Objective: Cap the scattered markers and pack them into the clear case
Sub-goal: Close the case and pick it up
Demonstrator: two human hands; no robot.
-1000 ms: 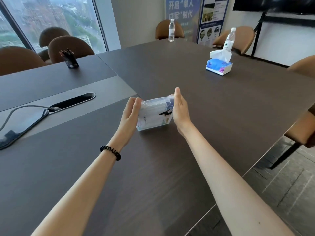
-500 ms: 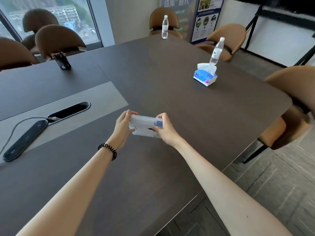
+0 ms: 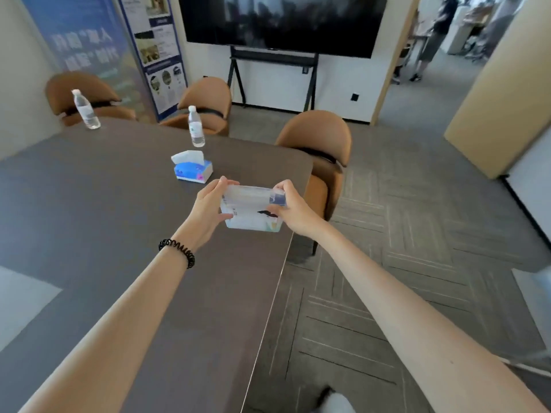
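Clear case [image 3: 252, 213] was held between both hands, above the table [image 3: 119, 219] near its right edge. Left hand [image 3: 208, 210] gripped the left end, fingers curled over the top, thumb on the front face. Right hand [image 3: 293, 208] gripped the right end likewise. Tissue box [image 3: 193, 171] sat just beyond. Case contents were blurred; markers couldn't be made out.

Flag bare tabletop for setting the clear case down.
Free: the broad table stretch left of the tissue box, and the strip this side of the clear case along the right edge. Crowded: far corner, tissue box beside a water bottle.
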